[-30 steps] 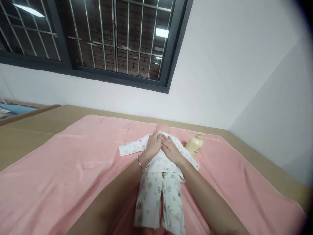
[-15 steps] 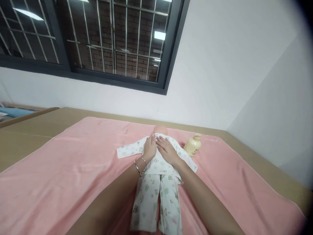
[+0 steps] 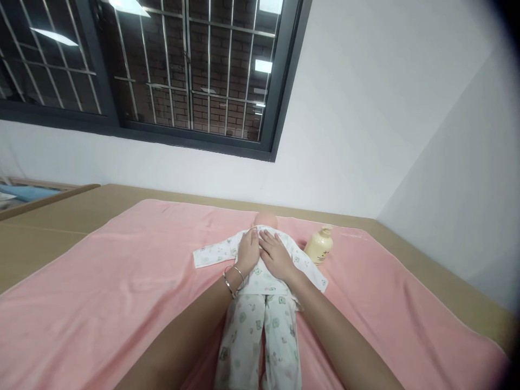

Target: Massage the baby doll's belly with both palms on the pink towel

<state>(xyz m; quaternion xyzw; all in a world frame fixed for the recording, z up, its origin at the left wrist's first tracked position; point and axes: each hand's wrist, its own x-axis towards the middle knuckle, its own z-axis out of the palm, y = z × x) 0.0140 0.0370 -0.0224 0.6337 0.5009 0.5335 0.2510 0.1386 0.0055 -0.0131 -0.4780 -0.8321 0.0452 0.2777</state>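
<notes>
A baby doll lies stretched out on a pink blanket, its head toward the wall. It wears a white printed top and matching trousers, with both sleeves spread sideways. My left hand, with bangles at the wrist, rests on the upper chest, its fingers extended. Beside it my right hand lies flat on the chest, fingers stretched out and slightly apart. Neither hand grips anything. Close to the doll's sleeve on the right is a pale yellow pump bottle.
The blanket covers a brown table set against a white wall. A dark-framed window with metal bars is above it. At the far left, blue cloth shows beyond a raised edge.
The whole view has shifted slightly, so the scene sits a little lower. Both hands remain on the doll's chest, with hardly any movement.
</notes>
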